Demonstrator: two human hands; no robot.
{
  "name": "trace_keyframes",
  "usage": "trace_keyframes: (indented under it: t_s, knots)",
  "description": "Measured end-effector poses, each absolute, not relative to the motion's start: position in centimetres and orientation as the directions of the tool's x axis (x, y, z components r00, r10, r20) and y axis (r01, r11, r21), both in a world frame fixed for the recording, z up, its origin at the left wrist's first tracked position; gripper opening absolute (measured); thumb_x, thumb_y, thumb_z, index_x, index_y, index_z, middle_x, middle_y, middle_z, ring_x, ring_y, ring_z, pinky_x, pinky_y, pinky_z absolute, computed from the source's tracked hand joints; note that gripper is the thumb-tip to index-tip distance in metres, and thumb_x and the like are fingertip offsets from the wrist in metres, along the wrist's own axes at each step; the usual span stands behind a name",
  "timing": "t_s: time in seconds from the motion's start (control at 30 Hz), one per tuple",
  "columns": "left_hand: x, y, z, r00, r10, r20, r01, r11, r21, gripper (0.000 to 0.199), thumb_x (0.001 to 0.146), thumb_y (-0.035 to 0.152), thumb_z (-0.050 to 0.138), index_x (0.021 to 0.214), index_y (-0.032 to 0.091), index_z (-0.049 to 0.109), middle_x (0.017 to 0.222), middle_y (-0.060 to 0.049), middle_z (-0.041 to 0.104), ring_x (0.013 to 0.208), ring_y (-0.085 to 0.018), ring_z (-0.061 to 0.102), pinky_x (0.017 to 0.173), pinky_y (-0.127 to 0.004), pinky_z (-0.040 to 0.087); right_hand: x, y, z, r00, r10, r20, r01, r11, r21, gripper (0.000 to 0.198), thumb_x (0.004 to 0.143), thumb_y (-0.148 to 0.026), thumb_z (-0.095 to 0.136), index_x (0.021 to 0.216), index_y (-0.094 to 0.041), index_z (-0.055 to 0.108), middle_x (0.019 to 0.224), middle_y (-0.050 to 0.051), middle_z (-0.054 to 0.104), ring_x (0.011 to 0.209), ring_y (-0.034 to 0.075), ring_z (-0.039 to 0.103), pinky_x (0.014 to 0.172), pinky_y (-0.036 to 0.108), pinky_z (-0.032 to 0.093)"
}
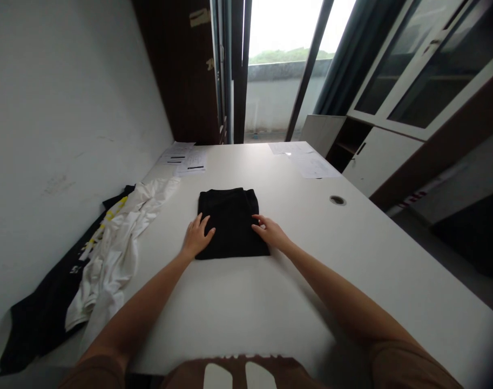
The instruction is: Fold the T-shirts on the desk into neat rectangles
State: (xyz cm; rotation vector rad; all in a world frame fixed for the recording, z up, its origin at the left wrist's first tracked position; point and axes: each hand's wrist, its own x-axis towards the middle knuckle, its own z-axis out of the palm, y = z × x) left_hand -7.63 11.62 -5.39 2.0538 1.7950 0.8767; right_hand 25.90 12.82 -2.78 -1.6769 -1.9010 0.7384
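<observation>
A black folded garment [233, 224] lies flat on the white table in front of me, its layers slightly uneven along the far right corner. My left hand [196, 236] rests on its left edge, fingers spread and thumb on the cloth. At the right edge is my right hand [269, 231], its thumb and fingertips touching the fabric with a small gap between them. Neither hand lifts the garment. Its exact kind cannot be told from this fold.
Loose white clothes [120, 243] and black clothes [47, 319] lie along the wall on the left. Papers [191, 161] sit at the far left, more papers [311, 162] at the far right. A cable hole [337, 200] pierces the table [311, 216]. Cabinets [386, 156] stand beyond.
</observation>
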Motion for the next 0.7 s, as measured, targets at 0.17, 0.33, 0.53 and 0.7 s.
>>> trace_keyframes:
  t_s: [0.17, 0.33, 0.53, 0.7]
  knots:
    - [-7.4, 11.9, -4.7, 0.046, 0.969, 0.243, 0.746, -0.195, 0.637, 0.052, 0.099, 0.049, 0.06, 0.145, 0.025, 0.065, 0.17, -0.012, 0.045, 0.159, -0.033, 0.041, 0.135, -0.049, 0.029, 21.9, 11.1, -2.0, -0.262, 0.965, 0.001, 0.711, 0.194, -0.676, 0.053, 0.102, -0.033, 0.068, 0.155, -0.034, 0.062, 0.136, 0.004, 0.074, 0.125, 0.03, 0.069, 0.107, 0.039, 0.053]
    - [-8.4, 12.3, -4.8, 0.075, 0.948, 0.31, 0.726, -0.265, 0.634, 0.05, 0.101, 0.046, 0.052, 0.144, 0.024, 0.064, 0.163, -0.012, 0.053, 0.154, -0.03, 0.048, 0.132, -0.048, 0.035, 23.9, 13.3, -1.0, -0.211, 0.976, 0.046, 0.718, 0.186, -0.67, 0.053, 0.1, -0.018, 0.064, 0.149, -0.037, 0.067, 0.134, -0.002, 0.075, 0.122, 0.027, 0.071, 0.109, 0.038, 0.053]
    - [-8.1, 12.0, -5.0, 0.188, 0.927, 0.324, 0.795, -0.337, 0.504, 0.044, 0.097, 0.038, 0.055, 0.137, 0.023, 0.068, 0.158, -0.014, 0.059, 0.151, -0.032, 0.051, 0.131, -0.051, 0.036, 36.1, 17.6, 0.5, 0.038, 0.994, 0.105, 0.82, 0.029, -0.572, 0.051, 0.094, -0.011, 0.063, 0.139, -0.03, 0.077, 0.116, 0.003, 0.081, 0.097, 0.024, 0.074, 0.098, 0.037, 0.056]
    - [-7.9, 12.0, -5.2, 0.236, 0.924, 0.301, 0.85, -0.347, 0.397, 0.037, 0.097, 0.034, 0.056, 0.129, 0.025, 0.072, 0.155, -0.013, 0.061, 0.145, -0.033, 0.056, 0.128, -0.054, 0.038, 48.3, 18.1, 0.4, 0.317, 0.948, 0.011, 0.843, -0.277, -0.461, 0.052, 0.093, -0.013, 0.062, 0.143, -0.025, 0.074, 0.103, 0.009, 0.081, 0.076, 0.02, 0.071, 0.086, 0.036, 0.057]
